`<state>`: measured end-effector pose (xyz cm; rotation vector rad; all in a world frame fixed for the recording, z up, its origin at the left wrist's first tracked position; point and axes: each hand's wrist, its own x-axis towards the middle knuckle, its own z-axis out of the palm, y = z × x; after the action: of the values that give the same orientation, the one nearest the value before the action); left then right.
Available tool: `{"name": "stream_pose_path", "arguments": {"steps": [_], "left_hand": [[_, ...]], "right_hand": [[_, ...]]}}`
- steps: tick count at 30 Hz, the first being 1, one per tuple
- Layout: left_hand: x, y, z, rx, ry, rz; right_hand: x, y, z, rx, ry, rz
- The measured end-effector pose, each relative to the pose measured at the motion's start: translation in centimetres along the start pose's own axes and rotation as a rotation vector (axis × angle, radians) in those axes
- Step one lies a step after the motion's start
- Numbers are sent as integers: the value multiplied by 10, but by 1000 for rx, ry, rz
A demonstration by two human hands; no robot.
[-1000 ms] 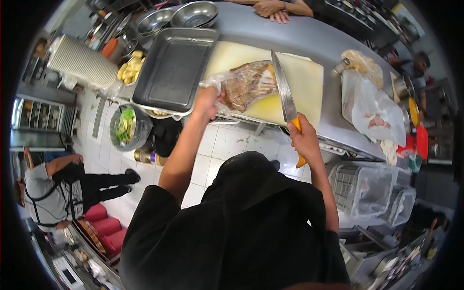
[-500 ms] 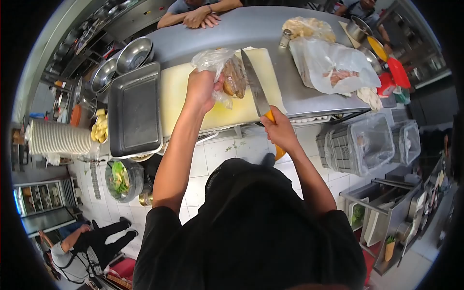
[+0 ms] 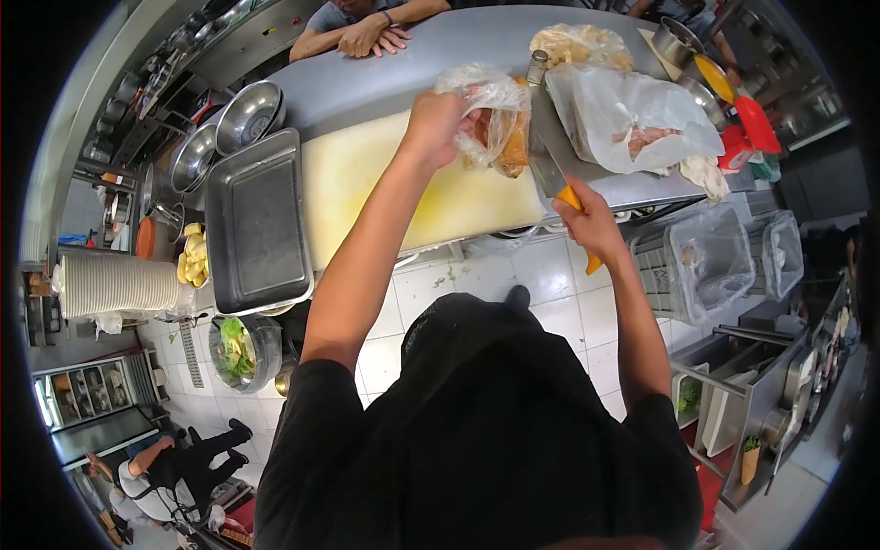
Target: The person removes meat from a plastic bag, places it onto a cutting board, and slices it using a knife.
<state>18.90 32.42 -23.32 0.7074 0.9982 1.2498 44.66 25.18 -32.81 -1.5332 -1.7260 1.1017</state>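
Note:
My left hand (image 3: 444,126) is closed on clear plastic around a piece of browned meat (image 3: 515,147), held up over the right end of a pale cutting board (image 3: 357,174). A yellow wet patch shows on the board. My right hand (image 3: 589,220) grips the orange handle of a large knife (image 3: 547,170). The blade points away from me, just right of the meat, and its far part is hard to make out against the metal table.
A dark tray (image 3: 259,220) adjoins the board's left side, with steel bowls (image 3: 247,117) behind. Plastic-wrapped food (image 3: 642,128) lies at the right. A person's crossed hands (image 3: 371,37) rest on the far table edge (image 3: 458,27). Lined crates (image 3: 706,261) stand at the lower right.
The meat has been lifted off the board and carried to its right end by my left hand. My right hand has shifted right with the knife. The view has turned.

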Motion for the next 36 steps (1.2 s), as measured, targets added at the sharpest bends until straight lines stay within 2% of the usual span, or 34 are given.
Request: {"name": "stream_pose_path", "arguments": {"steps": [3,5,9,12,14,16,19,22,25,29,32,35,36], "left_hand": [[9,8,2,-3,-29,-45],[13,25,18,28,-62,-40],[33,59,57,111,-273,-38],[45,34,69,114,-175,-91],[41,8,65,196,-177,-68],[23,-1,67,298,-211,-66],[-34,20,76,1063,-263,130],[-24,-61,34,1337,-289,745],[-55,-42,36,1574,-217,401],[-64,-47,-3,1404,-9,567],[-77,-45,-25,1292,98,602],[-80,-37,-36,1305,193,434],[-75,-39,-43,1288,212,464]], "right_hand": [[-1,-8,2,95,-31,74],[0,-20,1,179,-86,221],[7,-11,9,132,-62,58],[6,-6,15,141,-74,40],[-1,-17,12,191,-86,112],[-2,-10,8,186,-66,87],[-19,-6,5,246,-77,145],[-22,-2,3,312,-112,179],[-30,5,10,321,-117,202],[-36,-7,13,297,-124,169],[-30,3,19,102,-60,-66],[-20,8,23,-278,93,-268],[-11,-8,18,-392,59,-255]]}}
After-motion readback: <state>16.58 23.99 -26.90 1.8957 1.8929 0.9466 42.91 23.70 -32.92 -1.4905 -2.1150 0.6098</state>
